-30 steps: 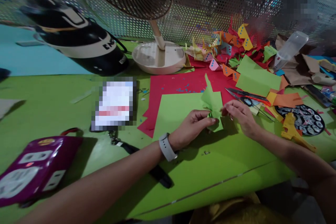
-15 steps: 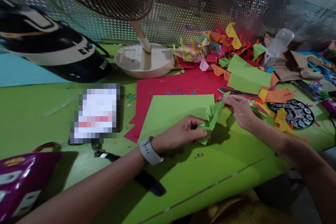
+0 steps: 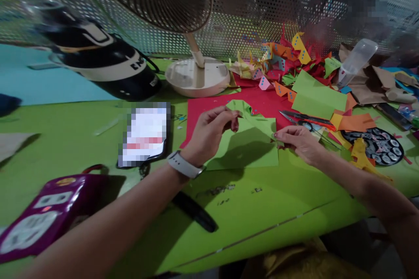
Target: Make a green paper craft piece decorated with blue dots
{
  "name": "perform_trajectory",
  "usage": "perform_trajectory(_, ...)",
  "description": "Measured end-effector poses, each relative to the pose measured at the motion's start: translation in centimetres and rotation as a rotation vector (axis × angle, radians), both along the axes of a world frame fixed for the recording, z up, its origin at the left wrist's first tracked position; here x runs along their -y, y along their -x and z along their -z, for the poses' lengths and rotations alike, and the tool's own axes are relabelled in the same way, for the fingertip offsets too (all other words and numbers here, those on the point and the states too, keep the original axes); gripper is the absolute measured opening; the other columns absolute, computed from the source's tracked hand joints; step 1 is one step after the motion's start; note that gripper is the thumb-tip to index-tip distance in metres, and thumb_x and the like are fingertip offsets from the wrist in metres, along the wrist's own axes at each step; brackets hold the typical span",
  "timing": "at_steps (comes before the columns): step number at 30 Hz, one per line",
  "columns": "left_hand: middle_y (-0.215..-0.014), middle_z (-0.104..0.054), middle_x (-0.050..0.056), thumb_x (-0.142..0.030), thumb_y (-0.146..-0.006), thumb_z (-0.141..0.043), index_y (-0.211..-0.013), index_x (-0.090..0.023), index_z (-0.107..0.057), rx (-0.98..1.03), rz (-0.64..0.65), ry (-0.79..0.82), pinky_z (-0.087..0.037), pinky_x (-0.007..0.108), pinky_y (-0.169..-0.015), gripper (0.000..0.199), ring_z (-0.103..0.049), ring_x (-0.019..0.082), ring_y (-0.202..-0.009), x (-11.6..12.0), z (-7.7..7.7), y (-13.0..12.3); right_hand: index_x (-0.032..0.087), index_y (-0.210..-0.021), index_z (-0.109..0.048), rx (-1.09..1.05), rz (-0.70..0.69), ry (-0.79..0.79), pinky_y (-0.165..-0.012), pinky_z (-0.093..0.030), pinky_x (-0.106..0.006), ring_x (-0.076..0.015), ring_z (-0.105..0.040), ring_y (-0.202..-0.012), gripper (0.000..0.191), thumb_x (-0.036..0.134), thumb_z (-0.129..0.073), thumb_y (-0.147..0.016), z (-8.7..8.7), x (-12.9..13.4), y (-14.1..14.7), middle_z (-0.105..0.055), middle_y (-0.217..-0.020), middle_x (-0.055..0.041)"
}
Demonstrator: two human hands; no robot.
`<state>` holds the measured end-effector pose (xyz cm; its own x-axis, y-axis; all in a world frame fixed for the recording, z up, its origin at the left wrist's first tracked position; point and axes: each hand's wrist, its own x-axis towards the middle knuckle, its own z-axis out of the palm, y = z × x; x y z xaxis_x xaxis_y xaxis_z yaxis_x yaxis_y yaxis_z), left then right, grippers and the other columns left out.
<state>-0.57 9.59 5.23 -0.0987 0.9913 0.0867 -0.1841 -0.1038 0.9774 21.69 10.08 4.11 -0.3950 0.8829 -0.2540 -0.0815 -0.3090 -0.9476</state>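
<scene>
A folded piece of green paper [image 3: 253, 115] is stretched between my two hands above a flat green sheet [image 3: 248, 157]. My left hand [image 3: 216, 126], with a pale watch on its wrist, pinches the paper's left end. At the lower right end, my right hand [image 3: 296, 139] grips it between thumb and fingertips. The held paper blends into the sheet below, so its exact outline is hard to make out. Under the green sheet lies a larger red sheet [image 3: 203, 111].
Scissors [image 3: 304, 122] lie right of the sheets, beside a round dark patterned disc [image 3: 384, 146]. Dotted paper shapes [image 3: 284, 54] are heaped behind. A fan [image 3: 198, 76], a dark bottle [image 3: 111, 65], a phone [image 3: 144, 133] and a purple power strip [image 3: 49, 209] stand or lie leftward.
My left hand has moved up and turned, lifting its end of the folded green paper. My right hand sits slightly lower and further right. The whole view has shifted leftward.
</scene>
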Motion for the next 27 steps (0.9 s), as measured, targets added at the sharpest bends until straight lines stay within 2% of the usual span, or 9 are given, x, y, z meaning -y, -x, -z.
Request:
perform_trajectory(4, -0.059, -0.06, -0.001, -0.048, -0.07, -0.077, -0.062, -0.017, -0.065, 0.04, 0.146, 0.119, -0.049, 0.025, -0.065, 0.034, -0.056, 0.011, -0.061, 1.3, 0.7, -2.0, 0.021, -0.07, -0.075, 0.067, 0.044, -0.112, -0.056, -0.045, -0.023, -0.0075, -0.057, -0.057, 0.023, 0.039, -0.085, -0.061, 0.0, 0.7, 0.4, -0.069, -0.064, 0.0026)
perform_trajectory(7, -0.068, -0.067, 0.001, -0.052, -0.07, -0.078, -0.07, -0.016, -0.069, -0.005, 0.231, 0.15, -0.047, 0.024, -0.065, 0.037, -0.058, 0.011, -0.065, 2.4, 1.0, -3.2, 0.021, -0.071, -0.074, 0.121, 0.067, -0.223, -0.056, -0.045, -0.024, -0.0084, -0.055, -0.057, 0.021, 0.039, -0.083, -0.065, 0.0, 1.0, 0.5, -0.067, -0.064, 0.0027)
perform_trajectory(12, -0.064, -0.067, -0.002, -0.049, -0.068, -0.081, -0.065, -0.017, -0.066, 0.025, 0.26, 0.216, -0.047, 0.022, -0.064, 0.036, -0.058, 0.01, -0.061, 2.7, 1.4, -3.3, 0.021, -0.073, -0.072, 0.215, -0.064, -0.435, -0.059, -0.05, -0.027, -0.0106, -0.058, -0.062, 0.017, 0.037, -0.071, -0.079, 0.0, 1.1, 0.1, -0.068, -0.068, 0.0003)
perform_trajectory(14, -0.063, -0.067, -0.002, -0.05, -0.065, -0.083, -0.066, -0.017, -0.064, 0.102, 0.302, 0.275, -0.048, 0.022, -0.064, 0.038, -0.06, 0.01, -0.06, 2.4, 1.6, -3.1, 0.022, -0.081, -0.072, 0.245, -0.032, -0.57, -0.064, -0.053, -0.029, -0.0124, -0.061, -0.068, 0.015, 0.035, -0.066, -0.084, 0.0, 1.0, -0.2, -0.069, -0.078, -0.0018)
perform_trajectory(16, -0.062, -0.068, -0.002, -0.05, -0.063, -0.085, -0.067, -0.017, -0.063, 0.155, 0.341, 0.311, -0.049, 0.021, -0.063, 0.039, -0.061, 0.01, -0.059, 2.2, 1.7, -2.9, 0.024, -0.094, -0.072, 0.284, 0.04, -0.779, -0.077, -0.056, -0.034, -0.0157, -0.064, -0.084, 0.013, 0.029, -0.065, -0.085, -0.1, 0.8, -0.5, -0.069, -0.095, -0.0043)
perform_trajectory(19, -0.061, -0.068, -0.003, -0.049, -0.062, -0.086, -0.067, -0.017, -0.062, 0.178, 0.393, 0.321, -0.047, 0.02, -0.061, 0.04, -0.06, 0.009, -0.057, 2.1, 1.9, -2.7, 0.03, -0.107, -0.072, 0.359, 0.001, -1.045, -0.1, -0.049, -0.044, -0.0213, -0.059, -0.114, 0.026, 0.022, -0.067, -0.082, 0.2, 0.4, -1.0, -0.063, -0.119, -0.0058)
perform_trajectory(23, -0.06, -0.067, -0.003, -0.045, -0.066, -0.084, -0.067, -0.017, -0.064, 0.186, 0.445, 0.306, -0.046, 0.021, -0.062, 0.035, -0.059, 0.009, -0.058, 2.3, 2.0, -2.8, 0.036, -0.111, -0.073, 0.346, -0.179, -1.098, -0.108, -0.043, -0.045, -0.0232, -0.048, -0.132, 0.028, 0.026, -0.067, -0.086, 1.1, -0.1, -1.3, -0.053, -0.139, -0.0023)
perform_trajectory(27, -0.059, -0.065, -0.003, -0.041, -0.068, -0.083, -0.065, -0.016, -0.065, 0.182, 0.5, 0.285, -0.044, 0.022, -0.063, 0.031, -0.056, 0.008, -0.057, 2.5, 2.1, -2.8, 0.039, -0.104, -0.075, 0.326, -0.202, -1.108, -0.108, -0.044, -0.045, -0.0225, -0.047, -0.133, 0.019, 0.032, -0.067, -0.089, 1.4, -0.4, -1.4, -0.051, -0.143, 0.0014)
